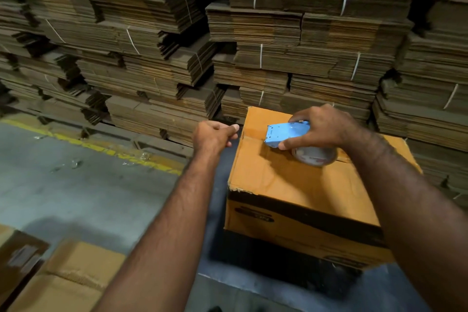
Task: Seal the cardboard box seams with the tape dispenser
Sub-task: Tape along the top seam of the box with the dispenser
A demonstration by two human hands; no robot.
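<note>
An orange-brown cardboard box with a black band on its front stands right of centre, flaps folded down. My right hand grips a blue tape dispenser with a clear tape roll, which sits on the box top over the centre seam near the far left end. My left hand hovers just beyond the box's far left corner, fingers loosely curled with thumb against forefinger; whether it pinches a tape end I cannot tell.
Tall stacks of strapped flat cardboard form a wall right behind the box. A yellow floor line crosses the grey concrete floor on the left. Other brown boxes lie at the lower left corner.
</note>
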